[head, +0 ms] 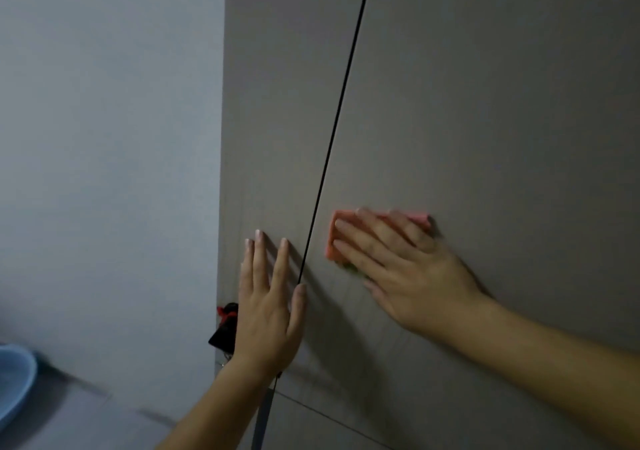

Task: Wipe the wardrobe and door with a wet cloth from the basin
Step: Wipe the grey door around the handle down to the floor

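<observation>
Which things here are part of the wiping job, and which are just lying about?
Part of the job: pink cloth under the right hand; wardrobe; left hand flat on its left door; blue basin.
Lying about: small black thing with red ribbon at the wardrobe's edge; grey wall.

Grey wall [104,137]; black pouch [224,335], perhaps (red tie).

On the wardrobe [485,103], the left hand [268,304] lies flat just left of the door seam [337,113]. The right hand [405,269] presses the cloth [331,241] just right of it. Further left hangs perhaps a pouch [225,328], and the basin [14,377] lies far left, lower.
</observation>
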### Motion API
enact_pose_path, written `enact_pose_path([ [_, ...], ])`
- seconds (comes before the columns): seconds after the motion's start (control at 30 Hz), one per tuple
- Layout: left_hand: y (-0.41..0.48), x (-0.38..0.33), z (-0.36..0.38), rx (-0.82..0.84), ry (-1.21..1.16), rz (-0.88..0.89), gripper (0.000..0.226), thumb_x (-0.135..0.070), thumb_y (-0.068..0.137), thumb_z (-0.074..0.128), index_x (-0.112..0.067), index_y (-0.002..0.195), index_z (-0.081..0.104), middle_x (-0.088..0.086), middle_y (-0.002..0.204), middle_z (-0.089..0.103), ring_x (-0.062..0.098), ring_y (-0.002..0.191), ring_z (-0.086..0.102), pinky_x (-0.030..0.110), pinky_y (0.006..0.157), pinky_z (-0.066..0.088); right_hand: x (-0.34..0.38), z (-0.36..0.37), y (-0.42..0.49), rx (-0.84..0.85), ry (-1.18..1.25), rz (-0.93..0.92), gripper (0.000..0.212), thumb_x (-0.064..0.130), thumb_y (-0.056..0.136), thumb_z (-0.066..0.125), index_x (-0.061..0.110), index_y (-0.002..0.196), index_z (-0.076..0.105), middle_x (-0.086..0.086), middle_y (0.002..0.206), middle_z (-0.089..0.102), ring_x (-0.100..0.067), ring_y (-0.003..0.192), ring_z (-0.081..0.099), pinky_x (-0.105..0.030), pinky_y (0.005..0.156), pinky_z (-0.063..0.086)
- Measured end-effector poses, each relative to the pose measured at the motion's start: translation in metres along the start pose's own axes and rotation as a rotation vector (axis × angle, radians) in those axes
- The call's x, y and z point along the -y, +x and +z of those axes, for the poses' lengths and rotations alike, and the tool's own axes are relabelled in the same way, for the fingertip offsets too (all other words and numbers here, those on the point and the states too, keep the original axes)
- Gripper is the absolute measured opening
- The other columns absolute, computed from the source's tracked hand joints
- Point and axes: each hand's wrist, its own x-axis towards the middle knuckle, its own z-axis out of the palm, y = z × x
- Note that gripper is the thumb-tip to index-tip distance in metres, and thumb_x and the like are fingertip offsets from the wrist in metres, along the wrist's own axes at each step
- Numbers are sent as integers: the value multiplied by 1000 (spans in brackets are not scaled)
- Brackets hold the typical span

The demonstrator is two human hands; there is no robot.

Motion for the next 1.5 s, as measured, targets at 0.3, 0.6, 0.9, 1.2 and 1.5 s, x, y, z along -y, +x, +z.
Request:
enact_pose_path([
  [0.3, -6, 2, 13, -77, -63, 13, 66, -51, 104, 27, -35, 161, -2, -9, 169, -21, 19, 157, -17, 59, 125, 13, 33, 11, -27, 43, 50, 125, 71, 44, 102, 39, 12, 162, 19, -11, 170, 8, -33, 157, 9, -49, 126, 7],
  [0.6, -33, 11, 40, -24, -128, -87, 74, -69, 92, 9, -43, 153, -23, -19, 155, -46, 7, 144, -43, 49, 126, -10, 47, -11, 173, 90, -86, -115, 67, 57, 104, 12, 27, 161, -9, -2, 168, -19, -28, 154, -20, -51, 125, -10],
  [0.9, -30, 18, 49, -46, -199, 26, 73, -55, 106, 31, -32, 161, -11, -6, 161, -39, 15, 144, -43, 51, 123, -18, 27, 19, 61, -42, -92, 83, 70, 62, 102, 2, 26, 158, 23, -1, 166, 18, -27, 154, 18, -43, 121, 10],
  [1.2, -34, -6, 51, 20, -253, 25, 80, -52, 103, 36, -23, 161, -10, 13, 161, -38, 32, 143, -44, 64, 117, -19, 52, -1, 114, -23, 9, 218, 74, 73, 92, -6, 41, 159, -10, 13, 165, -23, -14, 154, -21, -44, 124, -11],
  [1.5, -29, -7, 66, -36, -236, -1, 82, -55, 104, 32, -27, 157, -24, 9, 155, -47, 29, 136, -52, 61, 114, -26, 28, -26, 176, -52, -8, 242, 67, 65, 103, 12, 38, 161, -6, 7, 169, -18, -19, 155, -18, -45, 125, -10],
])
